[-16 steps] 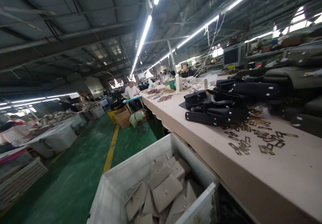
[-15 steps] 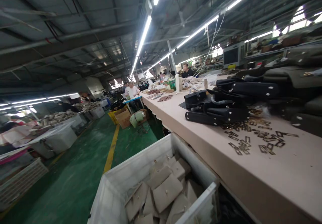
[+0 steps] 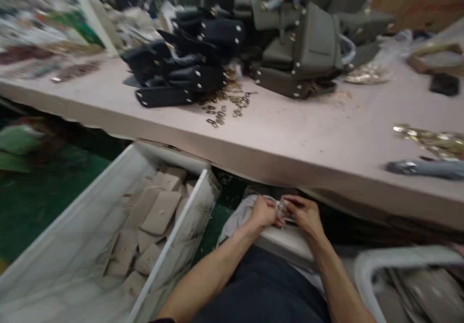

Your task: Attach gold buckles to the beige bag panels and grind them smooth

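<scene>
A beige bag (image 3: 286,241) rests over my lap, just in front of the table's edge. My left hand (image 3: 264,212) is closed on its upper part. Facing it, my right hand (image 3: 305,212) pinches a small shiny piece (image 3: 281,208) between the two hands; blur leaves its exact kind unclear. Pale grey cloth (image 3: 235,221) hangs beside my left hand. To my left, a white plastic crate (image 3: 83,207) holds several beige bags (image 3: 162,212).
On the pink-covered table (image 3: 275,134) lie black bags (image 3: 170,79), olive bags (image 3: 308,47) and loose metal buckles (image 3: 224,112). A grey-handled tool (image 3: 424,168) and gold metal parts (image 3: 435,139) lie at right. Another white crate (image 3: 366,270) stands low on my right.
The view has swung right and down, from the workshop aisle to the table front and my lap. Both my hands and the beige bag between them have come into view.
</scene>
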